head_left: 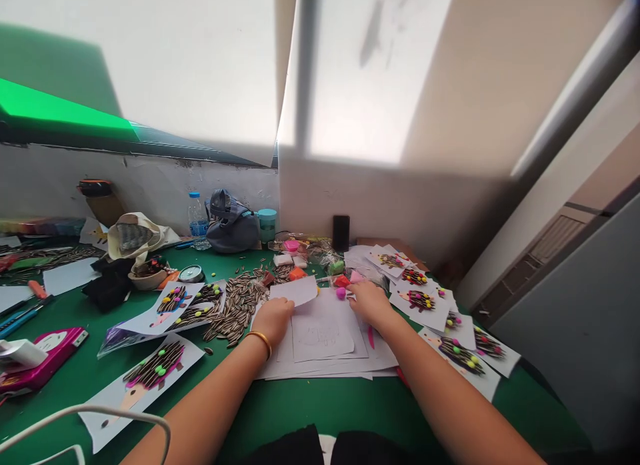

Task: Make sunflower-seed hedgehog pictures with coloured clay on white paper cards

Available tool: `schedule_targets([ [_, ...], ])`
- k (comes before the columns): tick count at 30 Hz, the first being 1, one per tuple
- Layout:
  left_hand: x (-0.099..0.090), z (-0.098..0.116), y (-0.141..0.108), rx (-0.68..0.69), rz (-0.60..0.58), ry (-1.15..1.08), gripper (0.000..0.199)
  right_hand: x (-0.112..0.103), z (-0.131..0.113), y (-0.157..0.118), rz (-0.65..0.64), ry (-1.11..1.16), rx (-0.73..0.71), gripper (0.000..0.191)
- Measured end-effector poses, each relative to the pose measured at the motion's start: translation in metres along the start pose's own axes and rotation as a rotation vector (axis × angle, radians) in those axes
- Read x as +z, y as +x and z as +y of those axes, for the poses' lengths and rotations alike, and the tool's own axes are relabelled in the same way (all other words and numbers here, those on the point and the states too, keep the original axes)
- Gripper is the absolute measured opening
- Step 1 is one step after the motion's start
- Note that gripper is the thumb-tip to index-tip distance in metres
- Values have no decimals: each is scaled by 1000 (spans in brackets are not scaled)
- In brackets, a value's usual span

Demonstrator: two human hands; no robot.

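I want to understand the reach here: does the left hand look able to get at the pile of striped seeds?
Probably yes: the left hand is just beside the pile of striped seeds, and nothing tall seems to stand between. It holds a white paper, though, which may hinder picking.

A small white paper [303,290] is held by the left hand [275,320] over a stack of sheets [324,345] near the front edge of the green tabletop [310,406]. The right hand [370,303] is held at the far side of the stack, just beside a pink lump [341,293]. Striped seeds [239,310] are heaped left of the sheets, hedgehog pictures [421,301] are spread toward the right edge, and a bottle [198,226], a bag [234,233] and a cup [267,226] are set along the back edge
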State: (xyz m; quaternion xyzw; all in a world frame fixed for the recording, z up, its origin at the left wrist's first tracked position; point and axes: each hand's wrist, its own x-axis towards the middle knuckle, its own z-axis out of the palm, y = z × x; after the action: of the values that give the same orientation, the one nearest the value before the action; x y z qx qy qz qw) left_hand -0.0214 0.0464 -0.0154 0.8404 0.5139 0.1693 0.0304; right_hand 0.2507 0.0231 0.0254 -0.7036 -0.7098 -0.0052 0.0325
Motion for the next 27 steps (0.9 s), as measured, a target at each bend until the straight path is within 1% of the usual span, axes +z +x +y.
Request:
schedule_targets([
  [5, -14, -9, 2, -132, 233, -40, 35, 6, -12, 17, 25, 5, -31, 29],
  [6, -17, -10, 1, -140, 267, -46, 35, 7, -13, 20, 32, 7, -34, 27],
  [8, -21, -9, -1, -111, 298, -43, 34, 10, -15, 24, 53, 13, -37, 24],
  [10, -19, -7, -4, -54, 257, 4, 34, 12, -15, 26, 83, 28, -35, 23],
  [12, -15, -6, -6, -12, 172, 68, 34, 13, -15, 23, 120, 55, -32, 22],
  [15, -6, -6, -7, 8, 81, 99, 35, 18, -16, 8, 185, 119, -30, 21],
  [17, -2, -7, -8, 16, 67, 92, 37, 24, -17, -7, 231, 170, -34, 25],
  [20, -3, -4, -11, 47, 82, 61, 36, 37, -13, -28, 284, 227, -43, 37],
  [22, -5, 2, -14, 98, 71, 14, 34, 44, -6, -35, 362, 300, -76, 38],
  [24, -8, 10, -18, 146, 23, -34, 35, 47, 0, -37, 465, 373, -113, 38],
  [27, -13, 22, -25, 156, -46, -83, 42, 45, 2, -36, 592, 468, -153, 34],
])
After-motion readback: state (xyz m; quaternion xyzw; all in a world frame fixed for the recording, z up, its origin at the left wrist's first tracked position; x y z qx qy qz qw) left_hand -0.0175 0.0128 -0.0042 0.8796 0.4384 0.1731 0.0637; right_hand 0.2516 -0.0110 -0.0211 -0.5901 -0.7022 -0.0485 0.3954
